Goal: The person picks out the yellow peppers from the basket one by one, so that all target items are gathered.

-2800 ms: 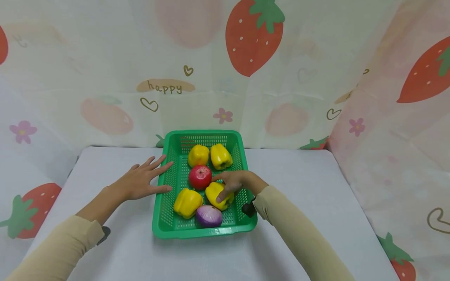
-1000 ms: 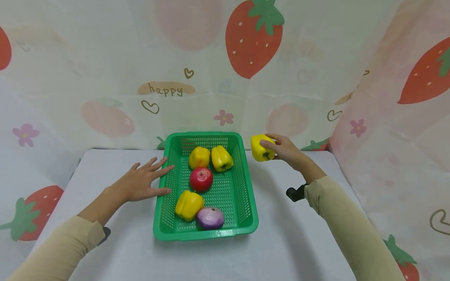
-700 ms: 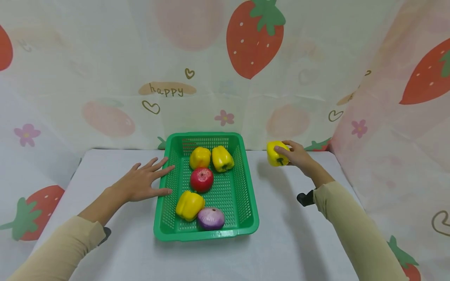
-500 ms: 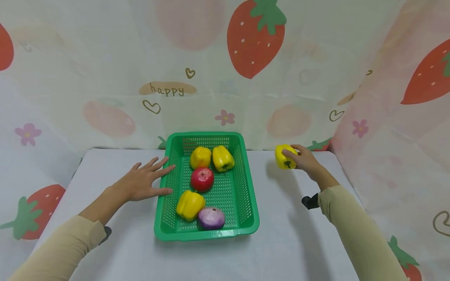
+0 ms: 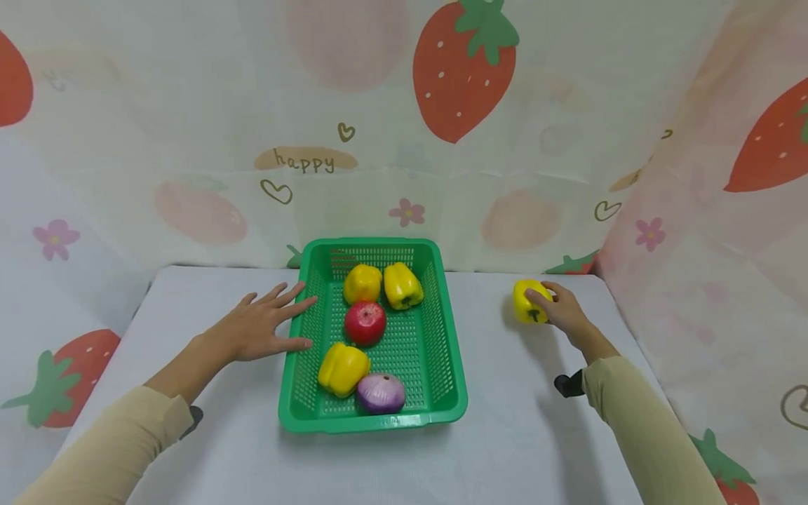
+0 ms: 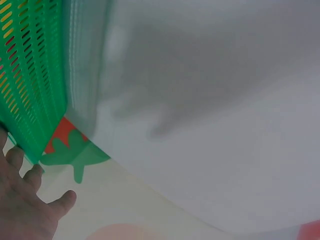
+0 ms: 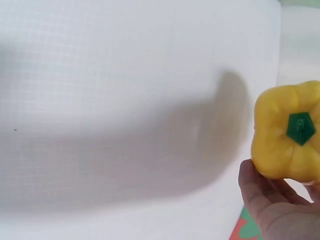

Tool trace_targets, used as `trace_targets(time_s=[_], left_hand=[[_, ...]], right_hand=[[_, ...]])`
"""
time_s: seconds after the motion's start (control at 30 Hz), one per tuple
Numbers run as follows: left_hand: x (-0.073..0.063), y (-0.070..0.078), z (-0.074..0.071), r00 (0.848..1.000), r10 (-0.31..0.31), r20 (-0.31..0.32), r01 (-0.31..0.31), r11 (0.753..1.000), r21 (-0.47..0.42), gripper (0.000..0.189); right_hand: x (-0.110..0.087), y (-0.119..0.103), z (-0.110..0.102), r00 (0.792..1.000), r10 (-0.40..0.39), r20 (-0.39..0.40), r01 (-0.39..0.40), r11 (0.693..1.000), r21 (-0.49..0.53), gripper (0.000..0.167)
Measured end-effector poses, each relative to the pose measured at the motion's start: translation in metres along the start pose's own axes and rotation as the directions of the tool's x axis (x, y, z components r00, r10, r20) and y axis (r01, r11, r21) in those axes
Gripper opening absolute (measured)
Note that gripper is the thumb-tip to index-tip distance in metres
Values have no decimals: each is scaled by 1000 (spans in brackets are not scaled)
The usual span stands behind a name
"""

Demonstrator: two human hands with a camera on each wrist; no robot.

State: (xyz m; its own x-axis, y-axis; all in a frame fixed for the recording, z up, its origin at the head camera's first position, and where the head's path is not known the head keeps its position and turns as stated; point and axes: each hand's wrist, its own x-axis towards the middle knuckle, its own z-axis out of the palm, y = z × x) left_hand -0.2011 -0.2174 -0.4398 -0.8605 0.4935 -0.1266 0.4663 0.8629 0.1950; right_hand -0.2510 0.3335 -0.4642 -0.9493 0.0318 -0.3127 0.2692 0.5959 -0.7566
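My right hand (image 5: 567,313) grips a yellow bell pepper (image 5: 530,301) over the right part of the table, and the right wrist view shows the pepper's green stem end (image 7: 300,128) with the thumb along its side. My left hand (image 5: 255,330) lies with spread, straight fingers at the left rim of a green plastic basket (image 5: 459,379). Inside the basket, two yellow bell peppers (image 5: 362,283) sit at the back. A red pomegranate (image 5: 365,323) is in the middle. Toward the front lie another yellow bell pepper (image 5: 344,369) and a purple onion (image 5: 381,393).
A white-covered table (image 5: 505,449) carries the basket. Behind it hangs a cloth backdrop (image 5: 379,189) printed with strawberries, hearts and flowers, which continues along both sides. The arm's shadow falls on the tabletop to the right of the basket.
My right hand has taken a yellow bell pepper out of the basket's right side, carried it right, then lowered it toward the table. The left hand has stayed at the rim.
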Motion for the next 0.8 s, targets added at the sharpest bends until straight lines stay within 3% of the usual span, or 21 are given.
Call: trace_targets(time_s=[0.47, 0.8], left_hand=[[-1, 2, -4, 1000, 4, 1, -4, 1000, 2, 85], [0, 2, -4, 1000, 2, 6, -2, 1000, 2, 86]], right_hand=[[-2, 28, -5, 994, 81, -73, -78, 996, 50, 85], [-3, 35, -8, 995, 71, -70, -73, 997, -12, 85]])
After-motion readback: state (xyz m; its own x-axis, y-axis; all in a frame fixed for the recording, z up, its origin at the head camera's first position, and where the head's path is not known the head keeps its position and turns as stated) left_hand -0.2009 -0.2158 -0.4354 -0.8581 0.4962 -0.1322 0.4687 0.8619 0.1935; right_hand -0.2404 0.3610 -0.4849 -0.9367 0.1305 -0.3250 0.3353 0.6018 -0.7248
